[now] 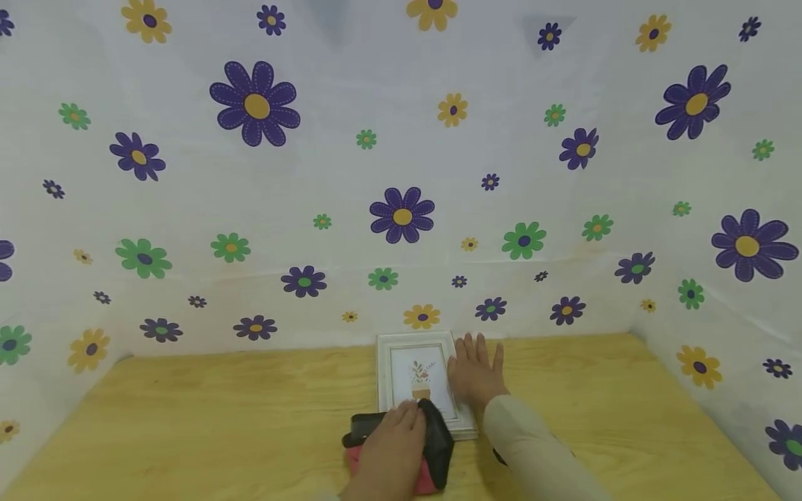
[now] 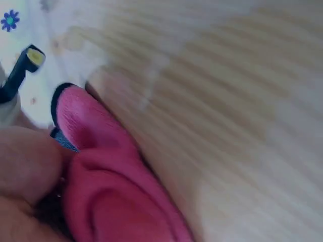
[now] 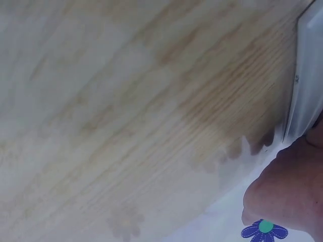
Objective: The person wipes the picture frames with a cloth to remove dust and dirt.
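Note:
A white picture frame (image 1: 383, 376) lies face up at the back of the table, showing a picture of a potted plant. My left hand (image 1: 391, 445) holds a soft pink-and-black folded cloth (image 1: 438, 445) over the frame's near left part. In the left wrist view the cloth's fuzzy pink side (image 2: 116, 186) and dark edging show beside my thumb. My right hand (image 1: 477, 372) rests at the frame's right edge, fingers stretched and spread. The right wrist view catches the frame's side (image 3: 309, 75) by that hand. The undersides of both hands are hidden.
The wood-grain table (image 1: 219, 417) is bounded at the back and sides by a white flower-printed cloth (image 1: 338, 174). A small dark thing (image 1: 498, 456) peeks out beside my right forearm, mostly hidden by it.

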Demonstrator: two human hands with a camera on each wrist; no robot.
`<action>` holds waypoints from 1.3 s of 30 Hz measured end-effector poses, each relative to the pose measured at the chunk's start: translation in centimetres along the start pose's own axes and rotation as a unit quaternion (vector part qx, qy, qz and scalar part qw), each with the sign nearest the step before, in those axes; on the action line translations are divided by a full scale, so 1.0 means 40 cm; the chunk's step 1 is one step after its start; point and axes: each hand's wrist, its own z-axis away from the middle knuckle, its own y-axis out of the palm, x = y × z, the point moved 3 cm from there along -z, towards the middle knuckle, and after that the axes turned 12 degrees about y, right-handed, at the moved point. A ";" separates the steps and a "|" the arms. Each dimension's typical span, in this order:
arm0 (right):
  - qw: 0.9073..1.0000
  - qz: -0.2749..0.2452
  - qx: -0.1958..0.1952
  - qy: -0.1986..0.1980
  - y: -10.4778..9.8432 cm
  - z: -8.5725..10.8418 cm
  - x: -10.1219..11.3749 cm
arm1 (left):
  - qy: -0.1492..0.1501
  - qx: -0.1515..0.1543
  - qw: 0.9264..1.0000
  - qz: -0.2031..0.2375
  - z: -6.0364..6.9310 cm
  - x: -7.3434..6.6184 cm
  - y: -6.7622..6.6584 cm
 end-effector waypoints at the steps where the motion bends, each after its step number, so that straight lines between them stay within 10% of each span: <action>1: 1.000 0.003 -0.007 -0.001 -0.003 0.001 -0.001 | -0.003 -0.010 1.000 -0.017 -0.022 -0.020 0.001; 6: 1.000 0.019 -0.022 -0.009 -0.008 0.003 0.002 | -0.004 -0.072 0.995 -0.073 -0.085 -0.083 0.009; 16: 1.000 -0.014 0.002 -0.002 0.010 -0.013 0.004 | 0.013 -0.070 0.997 0.019 -0.012 -0.010 -0.003; 30: 0.998 -0.059 -0.027 -0.015 -0.045 -0.001 -0.080 | 0.030 -0.078 0.993 0.080 0.015 -0.053 -0.040; 39: 0.998 -0.039 -0.021 -0.050 -0.063 0.042 -0.112 | 0.097 0.042 0.990 0.093 0.043 -0.111 -0.014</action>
